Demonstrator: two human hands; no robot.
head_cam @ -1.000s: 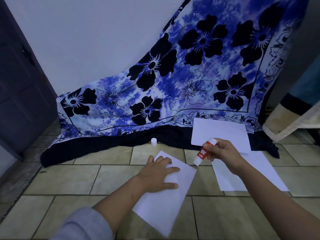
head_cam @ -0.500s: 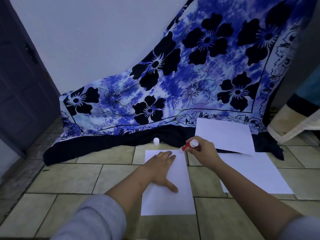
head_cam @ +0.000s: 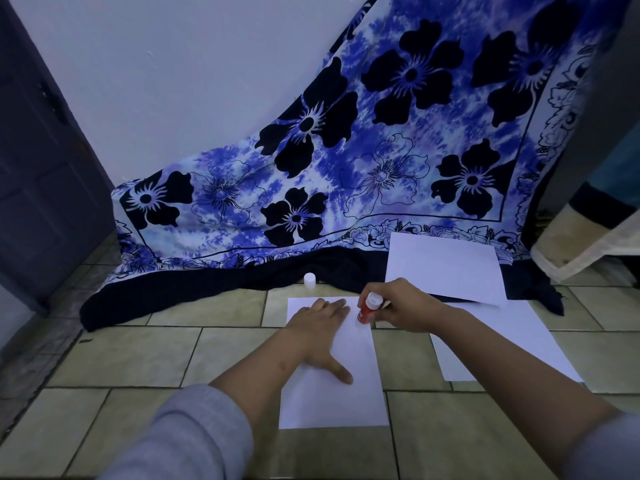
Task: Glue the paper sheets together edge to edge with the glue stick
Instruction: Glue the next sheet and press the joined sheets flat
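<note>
A white paper sheet (head_cam: 349,400) lies on the tiled floor in front of me. My left hand (head_cam: 320,332) presses flat on its upper part, fingers straight. My right hand (head_cam: 403,306) grips the red and white glue stick (head_cam: 367,308), whose lower end touches the sheet's right edge near the top corner. A second sheet (head_cam: 519,351) lies on the floor to the right, and a third sheet (head_cam: 445,268) rests partly on the dark cloth hem behind it. The small white cap (head_cam: 309,280) stands on the floor beyond the first sheet.
A blue floral cloth (head_cam: 381,168) hangs from the wall and spreads onto the floor (head_cam: 121,358). A dark door (head_cam: 38,174) stands at the left. A beige and dark fabric (head_cam: 588,244) sits at the right.
The sheet under my left hand was turned from tilted to straight. My right hand swung the glue stick down and left, bringing its end onto the sheet's right edge.
</note>
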